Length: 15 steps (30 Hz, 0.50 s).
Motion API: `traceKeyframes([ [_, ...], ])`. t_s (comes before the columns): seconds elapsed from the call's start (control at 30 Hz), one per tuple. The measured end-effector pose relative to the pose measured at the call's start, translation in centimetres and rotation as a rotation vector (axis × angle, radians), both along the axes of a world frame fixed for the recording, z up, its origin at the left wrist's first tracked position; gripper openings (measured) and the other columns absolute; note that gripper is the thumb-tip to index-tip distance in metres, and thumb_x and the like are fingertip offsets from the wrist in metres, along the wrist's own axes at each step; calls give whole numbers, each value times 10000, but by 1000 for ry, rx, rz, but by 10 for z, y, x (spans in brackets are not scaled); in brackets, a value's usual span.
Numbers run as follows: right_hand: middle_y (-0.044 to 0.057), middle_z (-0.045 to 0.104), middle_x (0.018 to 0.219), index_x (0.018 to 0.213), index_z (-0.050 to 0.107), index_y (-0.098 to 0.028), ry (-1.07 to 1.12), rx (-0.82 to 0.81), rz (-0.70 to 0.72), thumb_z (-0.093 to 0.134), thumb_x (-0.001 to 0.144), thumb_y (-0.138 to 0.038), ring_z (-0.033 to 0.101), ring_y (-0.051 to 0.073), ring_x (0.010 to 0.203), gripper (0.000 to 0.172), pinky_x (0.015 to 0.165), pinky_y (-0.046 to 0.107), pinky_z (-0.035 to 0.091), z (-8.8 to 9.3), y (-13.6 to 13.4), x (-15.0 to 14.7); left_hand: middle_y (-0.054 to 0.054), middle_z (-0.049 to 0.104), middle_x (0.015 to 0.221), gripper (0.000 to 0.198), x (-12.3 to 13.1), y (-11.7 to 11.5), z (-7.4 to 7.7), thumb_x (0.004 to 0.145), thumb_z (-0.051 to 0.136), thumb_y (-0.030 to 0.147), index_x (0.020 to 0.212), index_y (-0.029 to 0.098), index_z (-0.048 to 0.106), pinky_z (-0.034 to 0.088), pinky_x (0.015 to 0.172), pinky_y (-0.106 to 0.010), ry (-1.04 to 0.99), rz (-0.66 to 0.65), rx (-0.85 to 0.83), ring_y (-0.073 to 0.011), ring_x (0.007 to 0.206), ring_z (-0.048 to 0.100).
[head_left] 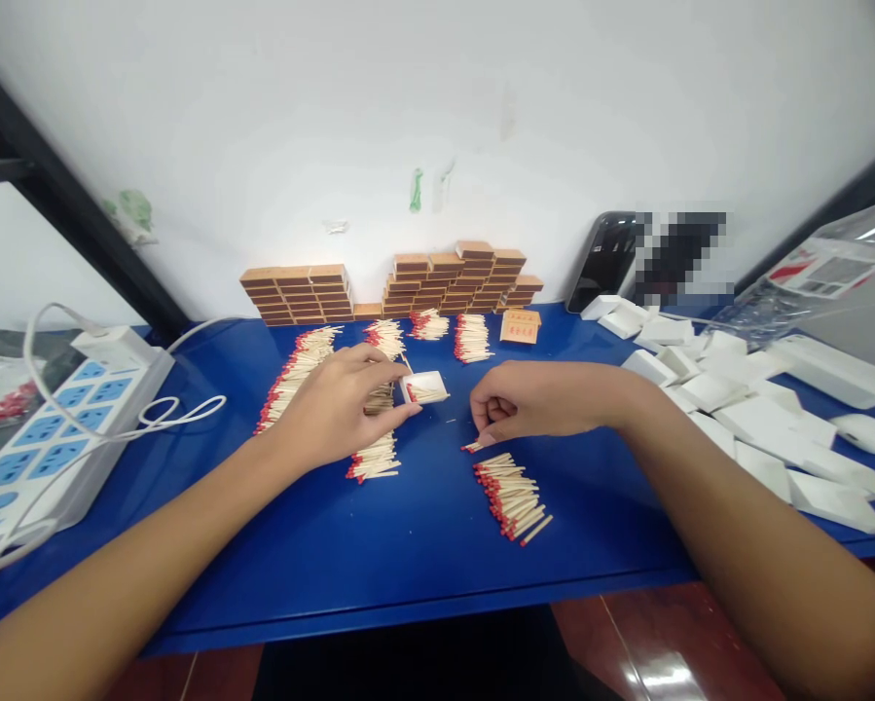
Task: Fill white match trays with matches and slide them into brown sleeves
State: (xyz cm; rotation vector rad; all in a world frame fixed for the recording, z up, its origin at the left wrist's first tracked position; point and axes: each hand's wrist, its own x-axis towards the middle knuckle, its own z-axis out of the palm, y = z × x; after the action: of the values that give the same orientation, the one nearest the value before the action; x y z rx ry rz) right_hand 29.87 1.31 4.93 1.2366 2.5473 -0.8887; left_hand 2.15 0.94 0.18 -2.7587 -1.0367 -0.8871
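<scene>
Here the left hand [346, 399] pinches a small white tray [428, 379], matches [426, 395] lying in it, over the blue worktop [415, 555]; the right hand [521, 404], curled in, seems to nip loose matches [469, 448], its grip partly hidden, just beyond the nearest match pile [508, 495].

Bright light, soft shadows, stretched edges

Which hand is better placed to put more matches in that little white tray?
Probably the right hand: it is right at a few matches, close to a loose pile, while the left hand holds the white tray.
</scene>
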Motion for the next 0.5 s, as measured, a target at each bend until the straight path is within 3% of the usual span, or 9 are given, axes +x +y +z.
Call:
traceKeyframes([
  [0.5, 24, 694, 790, 832, 655, -218, 63, 117, -13, 615, 955, -415, 544, 158, 646, 236, 574, 312, 365, -10, 5, 0, -114, 732, 1030, 350, 0, 1, 1, 932, 751, 427, 1158, 159, 752, 576, 836, -377, -10, -9, 21, -233, 908, 713],
])
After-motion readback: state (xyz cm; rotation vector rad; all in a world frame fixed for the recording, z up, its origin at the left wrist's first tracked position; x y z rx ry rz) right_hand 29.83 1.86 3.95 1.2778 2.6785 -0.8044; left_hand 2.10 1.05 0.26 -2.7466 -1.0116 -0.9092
